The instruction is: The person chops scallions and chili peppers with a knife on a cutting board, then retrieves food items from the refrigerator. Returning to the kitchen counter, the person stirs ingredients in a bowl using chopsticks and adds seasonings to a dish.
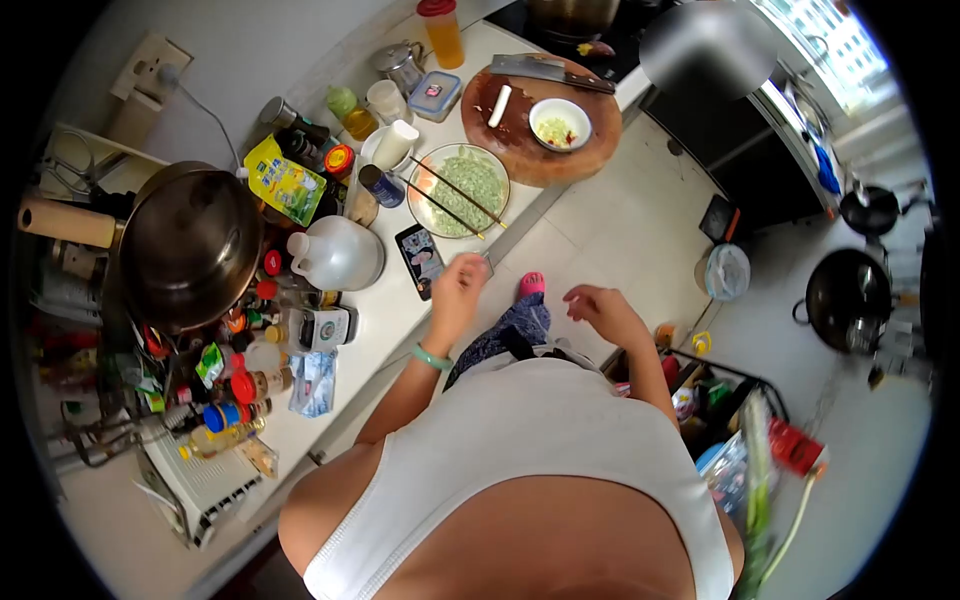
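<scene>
My left hand (460, 290), below a green bangle, is over the counter's front edge, just right of a phone (419, 260). Its fingers are curled, and what they hold, if anything, is too small to tell. Over the floor, my right hand (597, 308) has its fingers apart and nothing in them. Two chopsticks (450, 205) lie across a plate of green-flecked mixture (465, 180). Behind it, a round wooden board (585, 172) carries a cleaver (530, 68), a white stalk piece (499, 106) and a small white bowl (560, 125).
A large pan (190, 245), a white jug (340, 252) and several bottles crowd the counter's left side. The stove (620, 50) is at the top. A bin (725, 272) stands on the floor; pans (850, 290) hang at right.
</scene>
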